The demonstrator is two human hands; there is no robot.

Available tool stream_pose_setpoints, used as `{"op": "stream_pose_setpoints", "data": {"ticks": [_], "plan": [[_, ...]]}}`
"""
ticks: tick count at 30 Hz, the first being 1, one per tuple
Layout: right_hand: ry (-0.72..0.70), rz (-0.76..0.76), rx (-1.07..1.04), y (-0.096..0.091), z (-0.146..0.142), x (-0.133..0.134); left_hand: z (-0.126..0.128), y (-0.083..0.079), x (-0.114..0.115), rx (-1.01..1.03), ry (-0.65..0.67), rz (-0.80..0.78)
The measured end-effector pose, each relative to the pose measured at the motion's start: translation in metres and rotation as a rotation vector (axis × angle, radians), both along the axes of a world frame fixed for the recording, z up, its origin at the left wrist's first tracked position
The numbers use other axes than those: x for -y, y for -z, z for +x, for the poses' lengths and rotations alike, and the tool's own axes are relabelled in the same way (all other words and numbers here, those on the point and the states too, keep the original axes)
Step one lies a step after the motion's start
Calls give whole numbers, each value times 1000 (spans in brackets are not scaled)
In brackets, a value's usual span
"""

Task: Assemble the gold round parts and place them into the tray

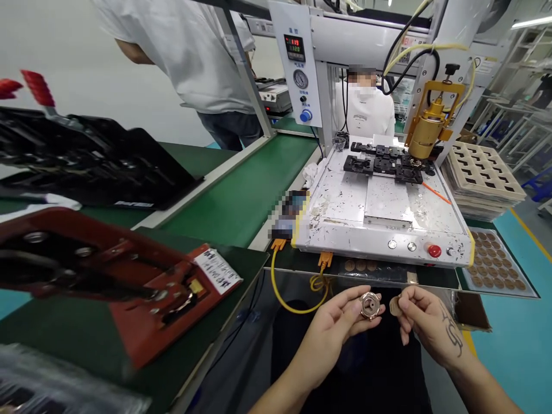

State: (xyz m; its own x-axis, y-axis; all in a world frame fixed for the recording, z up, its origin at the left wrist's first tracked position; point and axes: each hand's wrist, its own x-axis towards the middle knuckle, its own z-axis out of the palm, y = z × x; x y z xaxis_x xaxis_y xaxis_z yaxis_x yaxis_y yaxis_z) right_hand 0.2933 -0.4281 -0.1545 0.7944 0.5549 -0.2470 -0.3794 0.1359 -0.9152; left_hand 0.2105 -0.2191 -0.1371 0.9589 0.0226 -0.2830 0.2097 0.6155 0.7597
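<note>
My left hand (334,325) pinches a round rose-gold watch case (370,305), its open face turned up toward me. Just to its right, my right hand (425,316) grips a thin brown disc (394,306) between thumb and fingers. A small gap lies between the disc and the watch case. Both hands are above my lap, in front of the white dispensing machine (336,230). Similar brown discs (495,259) lie in rows on a sheet at the right, and several more discs (360,265) lie under the machine's front edge.
Black fixtures (383,164) sit on the machine bed under a gold dispensing head (425,135). A red hand press (159,305) stands at the left. Stacked trays (483,172) rise at the right. A yellow cable (276,287) loops near my left hand. Two people are beyond the bench.
</note>
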Motion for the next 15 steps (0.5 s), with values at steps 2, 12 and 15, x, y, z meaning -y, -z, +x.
{"op": "stream_pose_setpoints", "data": {"ticks": [2,12,15], "plan": [[-15,12,-12,-4,-2,-2,-2,1,0,14,-2,10],[-129,-203,201,-24,-3,-9,-11,0,0,26,-15,20],[-122,-248,396,-33,-5,-15,-13,-3,2,33,-12,24]]}}
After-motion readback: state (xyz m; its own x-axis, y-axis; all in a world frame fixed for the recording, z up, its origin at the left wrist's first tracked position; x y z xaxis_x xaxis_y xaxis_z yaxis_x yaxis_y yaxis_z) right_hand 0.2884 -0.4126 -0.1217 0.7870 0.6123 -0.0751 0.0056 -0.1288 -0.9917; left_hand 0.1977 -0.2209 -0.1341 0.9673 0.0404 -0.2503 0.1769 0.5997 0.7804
